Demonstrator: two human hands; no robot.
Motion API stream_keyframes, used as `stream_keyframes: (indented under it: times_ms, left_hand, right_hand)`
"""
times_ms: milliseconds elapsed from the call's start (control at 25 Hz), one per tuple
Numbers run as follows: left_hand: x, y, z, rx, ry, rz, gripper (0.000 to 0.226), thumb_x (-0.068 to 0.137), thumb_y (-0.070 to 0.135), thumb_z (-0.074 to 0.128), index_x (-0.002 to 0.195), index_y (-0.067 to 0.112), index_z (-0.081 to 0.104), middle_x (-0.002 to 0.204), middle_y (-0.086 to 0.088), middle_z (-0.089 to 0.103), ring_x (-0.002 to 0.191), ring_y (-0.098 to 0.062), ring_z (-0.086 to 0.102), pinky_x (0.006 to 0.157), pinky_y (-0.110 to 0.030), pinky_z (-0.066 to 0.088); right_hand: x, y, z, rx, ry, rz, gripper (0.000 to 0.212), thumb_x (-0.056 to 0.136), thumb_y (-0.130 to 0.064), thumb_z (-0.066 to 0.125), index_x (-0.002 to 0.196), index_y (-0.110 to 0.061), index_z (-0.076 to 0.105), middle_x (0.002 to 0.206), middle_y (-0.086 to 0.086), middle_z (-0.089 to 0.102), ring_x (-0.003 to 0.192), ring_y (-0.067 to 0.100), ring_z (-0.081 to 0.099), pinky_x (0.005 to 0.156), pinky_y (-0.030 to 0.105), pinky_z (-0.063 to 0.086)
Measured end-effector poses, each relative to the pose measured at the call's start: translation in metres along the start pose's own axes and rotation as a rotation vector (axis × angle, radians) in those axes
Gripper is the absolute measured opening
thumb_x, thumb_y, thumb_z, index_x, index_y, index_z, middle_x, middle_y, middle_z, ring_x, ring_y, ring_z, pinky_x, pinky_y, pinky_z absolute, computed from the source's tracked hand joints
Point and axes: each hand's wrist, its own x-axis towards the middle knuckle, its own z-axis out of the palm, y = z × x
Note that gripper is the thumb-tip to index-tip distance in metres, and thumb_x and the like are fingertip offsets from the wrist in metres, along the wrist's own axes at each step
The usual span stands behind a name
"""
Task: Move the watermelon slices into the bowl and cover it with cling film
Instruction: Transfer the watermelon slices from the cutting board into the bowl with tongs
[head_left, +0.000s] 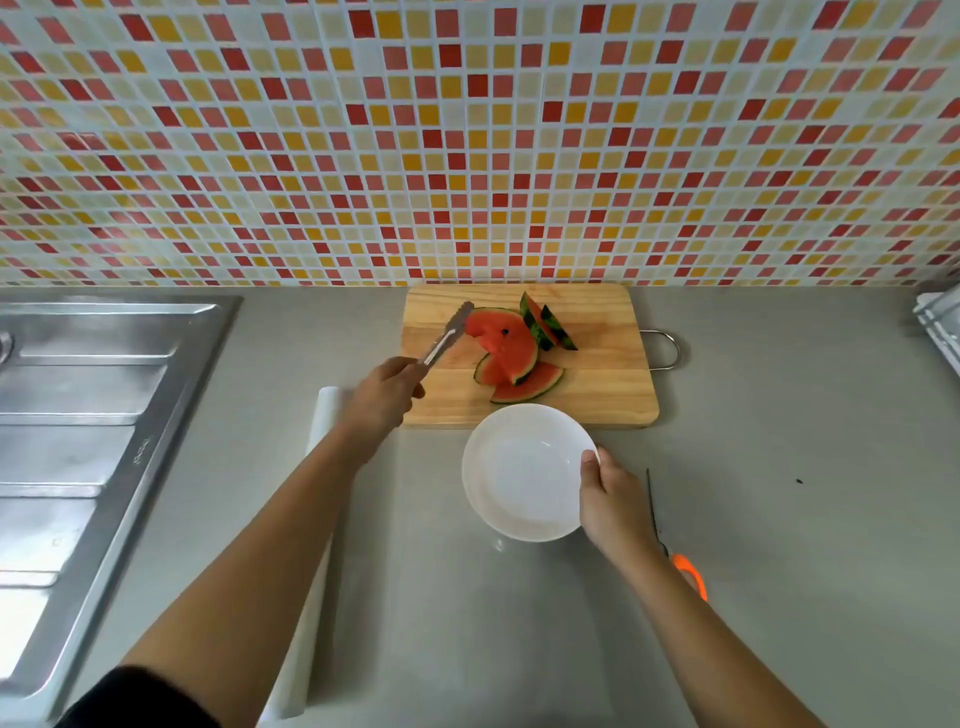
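Observation:
Several watermelon slices (511, 348) lie in a loose pile on a wooden cutting board (613, 384) by the tiled wall. My left hand (382, 395) grips metal tongs (447, 335), whose tips touch the left edge of the top slice. An empty white bowl (519, 473) sits on the grey counter just in front of the board. My right hand (613, 501) holds its right rim. A roll of cling film (311, 597) lies along the counter under my left forearm, with a clear sheet pulled out beneath the bowl.
A steel sink and drainer (88, 441) fill the left side. Scissors with an orange handle (675, 540) lie right of my right wrist. A white object (940, 327) shows at the right edge. The board has a metal handle (665, 349) on its right side.

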Motion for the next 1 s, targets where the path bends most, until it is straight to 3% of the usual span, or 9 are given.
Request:
stream_keyframes:
  times_ms: [160,240,400,600,1000]
  left_hand:
    - [-0.016,-0.006,-0.011,0.191,-0.064,0.008,0.037,0.088,0.053,0.054,0.068,0.026,0.069,0.056,0.012,0.059,0.053,-0.006,0.047,0.053,-0.022,0.038]
    - [-0.017,-0.005,-0.005,0.174,-0.084,-0.041,0.030,0.085,0.049,0.061,0.072,0.025,0.071,0.060,0.013,0.063,0.052,-0.005,0.047,0.050,-0.018,0.039]
    - [-0.007,0.002,0.013,0.204,-0.116,-0.040,0.030,0.085,0.045,0.062,0.080,0.017,0.071,0.071,0.004,0.066,0.061,-0.011,0.047,0.053,-0.025,0.037]
    - [0.003,0.016,0.032,0.170,-0.112,-0.101,0.027,0.082,0.044,0.064,0.075,0.019,0.068,0.070,0.002,0.064,0.059,-0.012,0.044,0.050,-0.025,0.033]
    - [0.002,0.032,0.040,0.157,-0.095,-0.177,0.020,0.082,0.032,0.068,0.074,0.014,0.065,0.067,0.001,0.061,0.054,-0.013,0.038,0.047,-0.024,0.028]
  right_hand:
    - [-0.003,-0.001,-0.001,0.008,-0.019,-0.006,0.030,0.099,-0.029,0.030,0.097,-0.013,0.055,0.087,0.009,0.063,0.079,0.026,0.054,0.066,0.031,0.033]
    - [-0.002,0.000,-0.001,0.016,-0.024,-0.004,0.030,0.099,-0.029,0.030,0.096,-0.012,0.055,0.088,0.011,0.063,0.077,0.024,0.051,0.065,0.031,0.032]
    - [0.000,0.001,0.000,0.009,-0.010,-0.014,0.033,0.099,-0.028,0.030,0.106,-0.009,0.056,0.096,0.012,0.065,0.087,0.029,0.055,0.067,0.030,0.033]
    - [-0.001,0.003,0.000,0.024,-0.007,-0.012,0.035,0.099,-0.029,0.030,0.112,-0.011,0.057,0.106,0.012,0.066,0.098,0.030,0.058,0.070,0.028,0.033]
    - [-0.002,0.002,-0.001,0.045,0.000,-0.029,0.034,0.099,-0.028,0.032,0.112,-0.011,0.058,0.106,0.012,0.067,0.096,0.028,0.058,0.070,0.028,0.034]
